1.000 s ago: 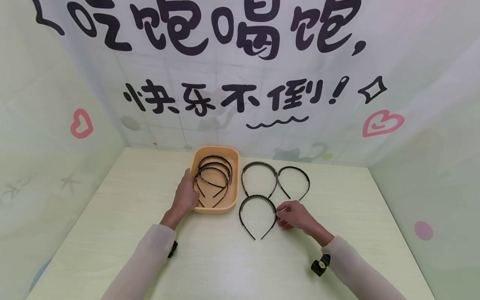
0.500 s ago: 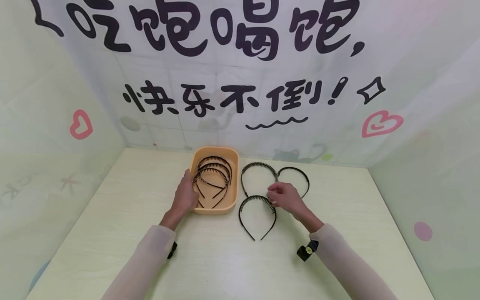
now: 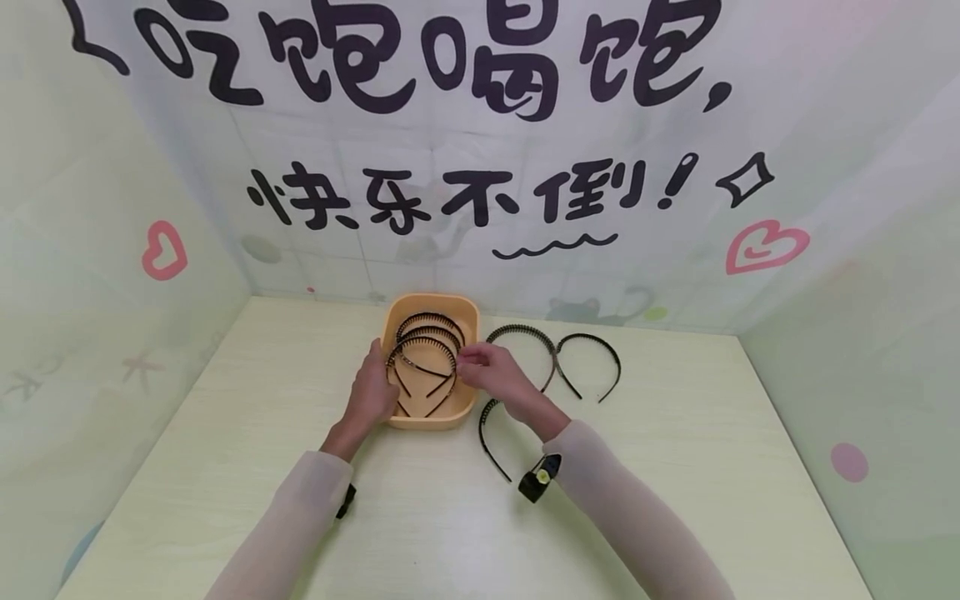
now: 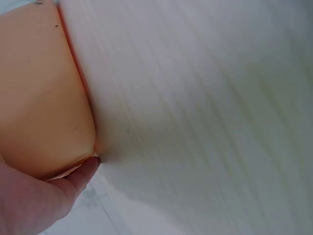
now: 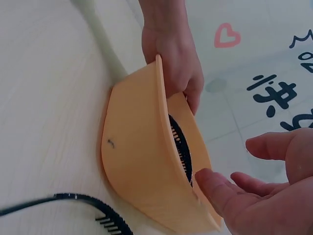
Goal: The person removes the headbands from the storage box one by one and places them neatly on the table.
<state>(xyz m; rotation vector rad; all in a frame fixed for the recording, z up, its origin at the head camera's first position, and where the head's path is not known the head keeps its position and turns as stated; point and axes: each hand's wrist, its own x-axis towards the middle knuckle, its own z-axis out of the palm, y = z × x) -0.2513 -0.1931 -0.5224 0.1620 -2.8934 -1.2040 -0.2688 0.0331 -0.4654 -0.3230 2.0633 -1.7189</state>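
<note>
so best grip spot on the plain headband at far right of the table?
Pinch the plain headband at the top of its arch, coming from above. It lies flat and clear of the right hand, and its thin tips point toward the person, so the crown is probably the steadiest hold.

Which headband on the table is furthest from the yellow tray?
The thin headband at far right. The toothed headband lies between it and the tray, and the near headband sits beside the tray's corner.

Orange tray (image 3: 466, 309) sits on the table, rounded corners, shallow walls, with three black toothed headbands (image 3: 423, 350) stacked overlapping inside, arches toward the wall. Just right of it, another black toothed headband (image 3: 489, 433) lies flat on the table, open ends toward the person.
</note>
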